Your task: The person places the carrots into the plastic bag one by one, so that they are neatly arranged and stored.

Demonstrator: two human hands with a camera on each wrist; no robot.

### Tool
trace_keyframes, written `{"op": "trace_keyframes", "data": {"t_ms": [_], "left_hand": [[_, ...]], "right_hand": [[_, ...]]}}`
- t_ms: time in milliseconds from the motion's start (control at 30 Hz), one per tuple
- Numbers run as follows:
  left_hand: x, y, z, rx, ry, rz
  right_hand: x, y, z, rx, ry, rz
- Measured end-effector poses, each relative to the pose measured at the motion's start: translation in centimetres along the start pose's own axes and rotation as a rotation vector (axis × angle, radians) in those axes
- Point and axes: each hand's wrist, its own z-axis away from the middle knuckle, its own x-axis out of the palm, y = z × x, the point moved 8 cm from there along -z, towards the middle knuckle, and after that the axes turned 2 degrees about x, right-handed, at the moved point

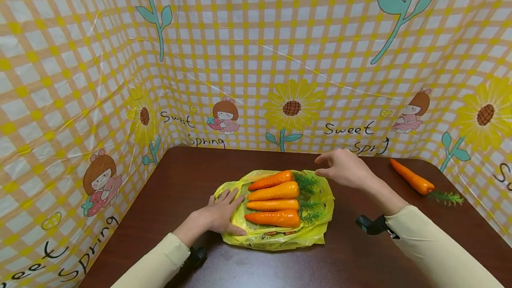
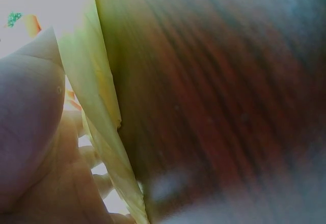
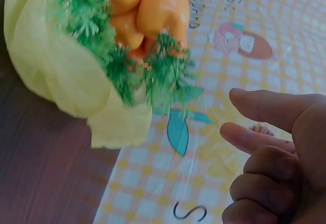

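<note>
Several orange carrots (image 1: 274, 189) with green tops (image 1: 311, 205) lie side by side on a yellow plastic bag (image 1: 282, 242). Flat on the bag's left edge rests my left hand (image 1: 218, 214), its fingers spread beside the carrot tips. In the left wrist view, the bag's edge (image 2: 104, 107) runs along the palm. My right hand (image 1: 345, 168) hovers just past the bag's upper right corner and holds nothing. The right wrist view shows its thumb and index finger apart, the other fingers curled loosely, with the leafy carrot ends (image 3: 163, 68) across from them.
One more carrot (image 1: 412, 178) lies by itself at the right side of the dark brown table (image 1: 176, 168). A checked, flower-printed cloth (image 1: 248, 57) walls in the table at the back and on both sides.
</note>
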Motion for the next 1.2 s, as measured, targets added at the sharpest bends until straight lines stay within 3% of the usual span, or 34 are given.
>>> {"op": "trace_keyframes", "data": {"t_ms": [367,667,900,1200], "left_hand": [[0.2,-0.1,0.0,-0.003,-0.016,0.010],[0.2,-0.1,0.0,0.000,-0.017,0.011],[0.3,-0.3,-0.1,-0.003,-0.020,0.009],[0.2,-0.3,-0.3,-0.004,-0.005,0.002]], "right_hand": [[-2.2,4.1,0.6,0.057,0.050,-0.032],[-4.2,8.3,1.0,0.155,0.143,-0.037],[-4.7,11.8,1.3,0.235,0.165,-0.042],[-5.2,14.5,1.8,0.268,0.211,-0.039]]}}
